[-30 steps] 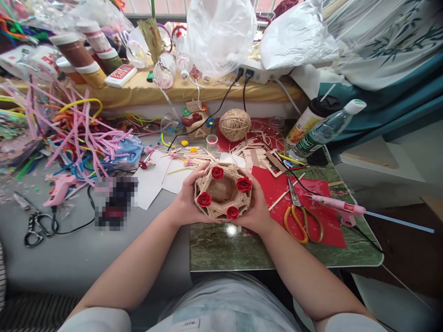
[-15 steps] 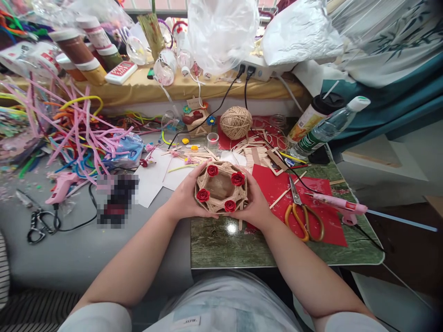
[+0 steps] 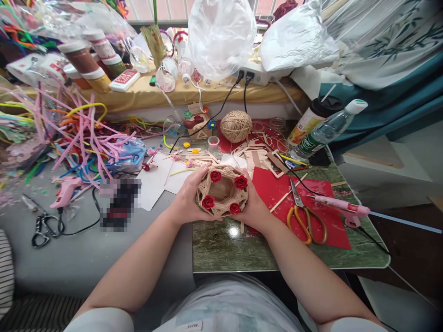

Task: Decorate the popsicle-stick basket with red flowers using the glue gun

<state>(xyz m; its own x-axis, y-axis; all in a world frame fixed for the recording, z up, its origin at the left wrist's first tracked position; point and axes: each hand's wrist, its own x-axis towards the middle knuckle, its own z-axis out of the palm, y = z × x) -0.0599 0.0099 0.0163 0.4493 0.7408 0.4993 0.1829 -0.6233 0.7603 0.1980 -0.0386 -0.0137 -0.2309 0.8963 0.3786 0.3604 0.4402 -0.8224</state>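
Between my two hands is a twine-wrapped, many-sided craft basket [image 3: 221, 210] with a hollow middle. Several red roses [image 3: 241, 182] sit around its rim, which faces up toward me. My left hand [image 3: 188, 198] wraps the left side, and my right hand [image 3: 254, 203] wraps the right side. The fingers under and behind the basket are partly hidden. It is held above the front of a green wood-patterned board [image 3: 221, 249]. Right of my right hand lie scissors with orange handles [image 3: 306, 223] on a sheet of red paper [image 3: 332, 226].
A pink glue gun [image 3: 341, 206] lies at the right, its cord trailing off the board. Behind the basket are a twine ball [image 3: 236, 126] and loose craft sticks [image 3: 259, 157]. A water bottle [image 3: 328, 131] leans at the back right. Pink pipe cleaners [image 3: 83, 133] crowd the left.
The basket has tilted and turned slightly in my hands, showing more of its twine sides. Both hands still hold it. The whole view has shifted a little.
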